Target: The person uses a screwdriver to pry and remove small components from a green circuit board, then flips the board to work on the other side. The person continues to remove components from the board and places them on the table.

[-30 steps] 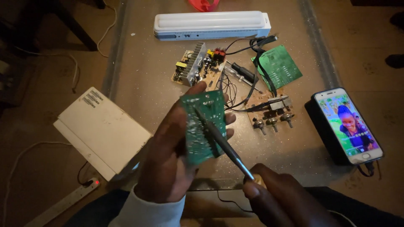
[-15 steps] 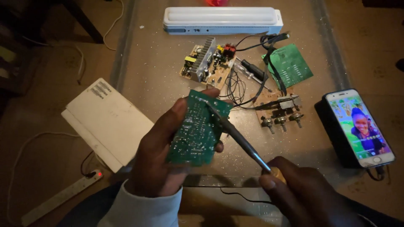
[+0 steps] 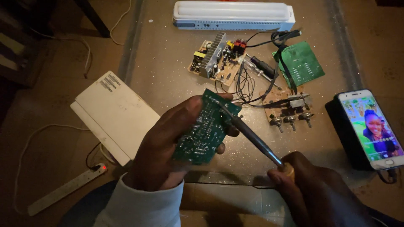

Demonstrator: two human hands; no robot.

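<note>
Over a speckled glass desk (image 3: 168,54), left hand (image 3: 168,155) fingers grip a green circuit board (image 3: 206,128) tilted up, while right hand (image 3: 320,193) fingers clasp a metal soldering iron (image 3: 248,134) touching its top edge.

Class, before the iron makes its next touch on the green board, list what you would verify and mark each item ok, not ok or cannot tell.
1. Board held firmly in left hand: ok.
2. Soldering iron gripped by right hand at the handle: ok.
3. Tip resting on the board's upper edge: ok.
4. Iron hot: cannot tell.
5. Left fingertips well away from the tip: not ok, they lie right beside it.
6. Phone apart from the work: ok.
</note>
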